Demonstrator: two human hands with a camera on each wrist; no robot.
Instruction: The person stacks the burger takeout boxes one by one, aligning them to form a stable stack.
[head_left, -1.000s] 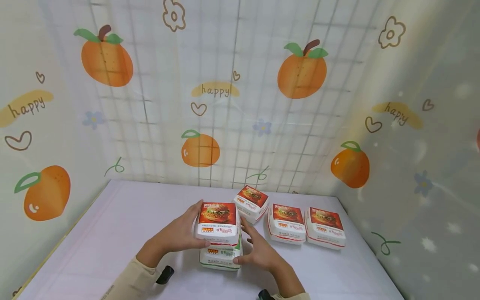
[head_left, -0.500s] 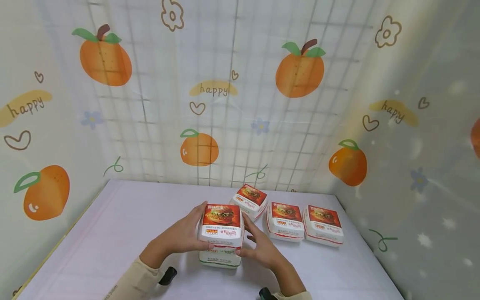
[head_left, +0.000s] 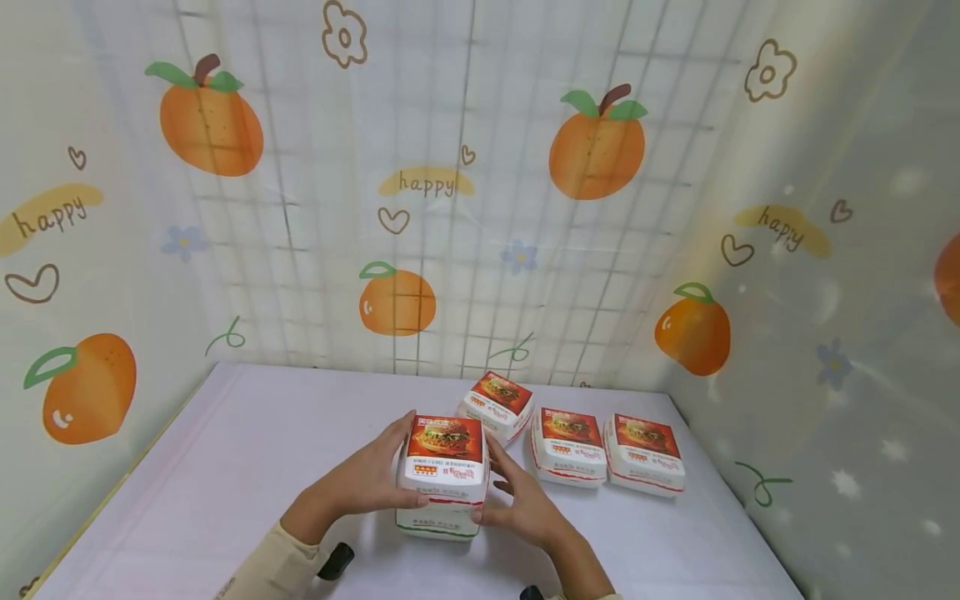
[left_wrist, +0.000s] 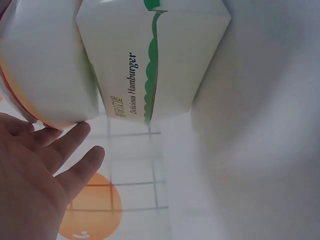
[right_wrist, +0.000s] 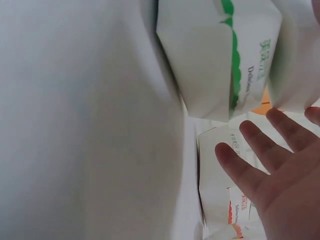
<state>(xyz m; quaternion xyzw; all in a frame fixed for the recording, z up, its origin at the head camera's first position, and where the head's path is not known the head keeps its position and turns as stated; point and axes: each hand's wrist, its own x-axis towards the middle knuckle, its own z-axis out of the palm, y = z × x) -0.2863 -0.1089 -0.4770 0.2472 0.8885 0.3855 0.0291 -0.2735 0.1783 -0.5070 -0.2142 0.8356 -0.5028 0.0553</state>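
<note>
A red-topped hamburger box [head_left: 447, 471] sits over a green-trimmed hamburger box [head_left: 435, 525] on the table, covering its top in the head view. My left hand [head_left: 367, 477] grips the red box from the left, thumb along its lower front edge and fingers on its far side. From the right, my right hand [head_left: 525, 504] holds the same box, its thumb tip at the lower front corner. In the left wrist view, the green box [left_wrist: 172, 65] shows its scalloped edge beside the upper box [left_wrist: 50, 60]. The right wrist view shows some fingers [right_wrist: 245, 170] of my right hand spread off the boxes.
Three more red-topped hamburger boxes stand to the right: one at the back [head_left: 498, 404], one in the middle [head_left: 568, 446] and one farthest right [head_left: 645, 454]. The back one is close behind the stack. A printed curtain [head_left: 300, 208] closes off the white table [head_left: 262, 433] at the back and sides.
The red box has come down and slightly right, more squarely over the green one. My right thumb has shifted from the green box to the red box's lower edge.
</note>
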